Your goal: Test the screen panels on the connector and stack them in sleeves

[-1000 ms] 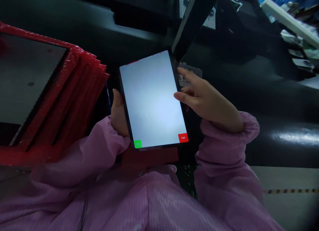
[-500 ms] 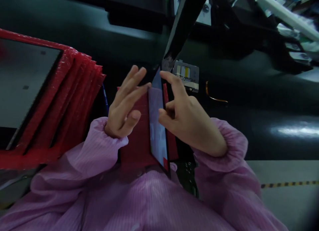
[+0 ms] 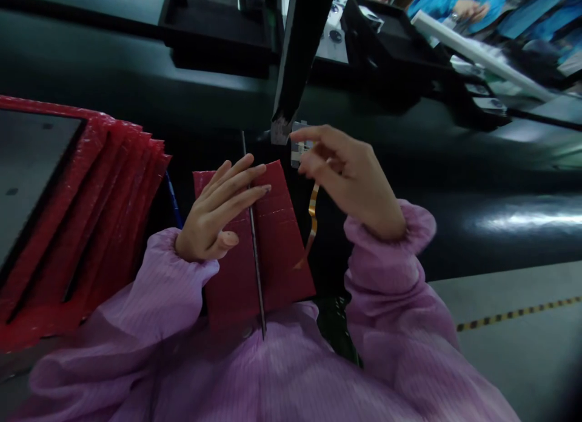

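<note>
A thin dark panel, seen nearly edge-on, stands above a red padded sheet in front of me. My left hand has its fingers stretched out and spread, crossing the panel's upper part; whether they touch it I cannot make out. My right hand is pinched on a flat golden-orange strip, like a flex cable, which hangs down beside the red sheet. The pinch point itself is partly hidden. Behind the right fingertips sits a small grey metal part, partly covered.
Red bubble-wrap sleeves stand in a row at left, with a grey-faced panel at their front. A dark post rises ahead. Black trays line the far side. A co-worker's hands show at top right.
My right hand has left the panel's side and now holds the golden strip that lay on the dark table. The panel has turned from showing its bluish face to nearly edge-on.
</note>
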Tool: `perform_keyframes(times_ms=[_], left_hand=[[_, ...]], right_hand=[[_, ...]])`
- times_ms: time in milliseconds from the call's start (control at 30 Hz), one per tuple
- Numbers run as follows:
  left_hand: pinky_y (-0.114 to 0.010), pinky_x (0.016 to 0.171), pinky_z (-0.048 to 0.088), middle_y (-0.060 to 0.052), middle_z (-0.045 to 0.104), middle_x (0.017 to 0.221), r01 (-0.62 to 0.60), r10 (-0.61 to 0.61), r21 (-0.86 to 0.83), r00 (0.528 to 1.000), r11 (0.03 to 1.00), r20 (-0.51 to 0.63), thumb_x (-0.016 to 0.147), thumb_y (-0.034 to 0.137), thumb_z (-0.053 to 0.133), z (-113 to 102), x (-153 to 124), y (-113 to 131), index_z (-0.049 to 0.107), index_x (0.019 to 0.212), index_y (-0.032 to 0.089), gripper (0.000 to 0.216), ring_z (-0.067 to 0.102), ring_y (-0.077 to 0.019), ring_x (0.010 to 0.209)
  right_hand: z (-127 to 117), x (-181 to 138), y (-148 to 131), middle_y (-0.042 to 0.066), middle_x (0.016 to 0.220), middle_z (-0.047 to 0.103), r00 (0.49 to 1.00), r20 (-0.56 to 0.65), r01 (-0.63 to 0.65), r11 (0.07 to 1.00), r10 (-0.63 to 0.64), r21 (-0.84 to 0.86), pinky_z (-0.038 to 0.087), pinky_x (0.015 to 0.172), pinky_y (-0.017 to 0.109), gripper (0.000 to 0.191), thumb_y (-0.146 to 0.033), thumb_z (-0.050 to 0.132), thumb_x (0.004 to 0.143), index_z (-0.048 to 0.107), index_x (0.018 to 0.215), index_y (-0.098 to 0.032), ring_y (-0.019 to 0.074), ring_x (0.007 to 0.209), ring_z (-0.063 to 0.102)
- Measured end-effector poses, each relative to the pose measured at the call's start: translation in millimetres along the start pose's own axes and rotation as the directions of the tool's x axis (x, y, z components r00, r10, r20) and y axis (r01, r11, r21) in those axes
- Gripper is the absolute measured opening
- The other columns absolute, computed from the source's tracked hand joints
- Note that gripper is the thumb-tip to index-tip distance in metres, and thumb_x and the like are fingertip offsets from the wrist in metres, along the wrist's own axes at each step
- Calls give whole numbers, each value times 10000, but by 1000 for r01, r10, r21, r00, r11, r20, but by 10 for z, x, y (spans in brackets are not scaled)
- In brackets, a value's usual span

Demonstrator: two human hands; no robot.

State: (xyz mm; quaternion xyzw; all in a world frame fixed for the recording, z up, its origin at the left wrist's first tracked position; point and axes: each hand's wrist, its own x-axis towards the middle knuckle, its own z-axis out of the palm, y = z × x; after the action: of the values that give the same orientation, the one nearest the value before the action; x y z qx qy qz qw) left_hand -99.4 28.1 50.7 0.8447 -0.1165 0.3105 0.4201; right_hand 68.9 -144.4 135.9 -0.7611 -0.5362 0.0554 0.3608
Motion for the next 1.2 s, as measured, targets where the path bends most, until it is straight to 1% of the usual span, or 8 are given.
perform_keyframes(times_ms=[67, 100, 200, 300, 633, 967, 1100, 1200], left_hand=[[-518, 1238, 163, -19, 454, 1520, -44, 44, 43, 999, 998, 2, 912, 716, 236, -1, 2, -11, 500, 1403, 335, 676, 323, -282, 1466], [-513, 1236, 175, -22, 445, 1526, -67, 67, 65, 998, 996, 4, 920, 706, 216, -2, 6, -14, 476, 1422, 335, 676, 322, -277, 1467], [-487, 1233, 197, -42, 409, 1550, -139, 137, 120, 990, 983, 23, 953, 651, 179, -6, 18, -14, 412, 1468, 310, 660, 303, -257, 1476], [-491, 1229, 210, -67, 404, 1550, -155, 153, 109, 988, 982, 30, 959, 634, 204, -8, 19, -14, 402, 1476, 292, 650, 286, -268, 1482], [-515, 1224, 217, -68, 341, 1585, -168, 163, 96, 985, 981, 56, 956, 634, 192, 28, 22, -31, 343, 1507, 284, 670, 245, -294, 1496], [-502, 1234, 214, -30, 271, 1617, -204, 194, 90, 975, 975, 110, 947, 640, 201, 67, 71, -16, 320, 1522, 250, 705, 207, -326, 1502], [-520, 1242, 222, 17, 278, 1613, -222, 214, 86, 973, 971, 88, 925, 652, 253, 87, 67, -91, 330, 1520, 283, 704, 220, -348, 1496], [-553, 1237, 236, 63, 271, 1611, -214, 208, 80, 975, 974, 77, 910, 631, 309, 103, 66, -125, 322, 1516, 339, 674, 219, -360, 1495]], right_hand=[[54, 107, 443, 45, 970, 657, 991, -137, -20, 986, -3, -165, 506, 850, 348, 255, -231, 440, 974, 640, 1129, -206, 181, 891, 621], [115, 153, 670, 69, 1018, 653, 989, -147, -42, 970, 7, -240, 483, 921, 384, 259, -207, 437, 963, 655, 1102, -199, 206, 974, 604], [339, 239, 1218, 137, 1188, 604, 998, -27, -62, 936, 56, -345, 414, 1034, 438, 302, -208, 427, 962, 651, 1160, -167, 251, 1136, 514], [488, 259, 1459, 139, 1269, 550, 997, -7, -78, 930, 81, -360, 388, 1061, 452, 346, -192, 383, 971, 627, 1217, -187, 250, 1174, 469], [482, 331, 1480, 141, 1272, 531, 993, 51, -76, 909, 105, -409, 337, 1082, 434, 382, -176, 364, 968, 646, 1225, -166, 257, 1140, 454], [463, 361, 1410, 153, 1379, 478, 984, 126, -56, 888, 127, -457, 306, 1108, 444, 375, -135, 374, 969, 619, 1253, -147, 270, 1232, 428], [457, 354, 1304, 152, 1431, 453, 983, 96, -90, 867, 156, -489, 312, 1122, 405, 347, -122, 414, 960, 636, 1225, -153, 248, 1280, 435], [378, 328, 1154, 149, 1414, 481, 985, 18, -139, 849, 172, -510, 336, 1119, 387, 356, -142, 427, 965, 607, 1271, -159, 225, 1281, 461]])
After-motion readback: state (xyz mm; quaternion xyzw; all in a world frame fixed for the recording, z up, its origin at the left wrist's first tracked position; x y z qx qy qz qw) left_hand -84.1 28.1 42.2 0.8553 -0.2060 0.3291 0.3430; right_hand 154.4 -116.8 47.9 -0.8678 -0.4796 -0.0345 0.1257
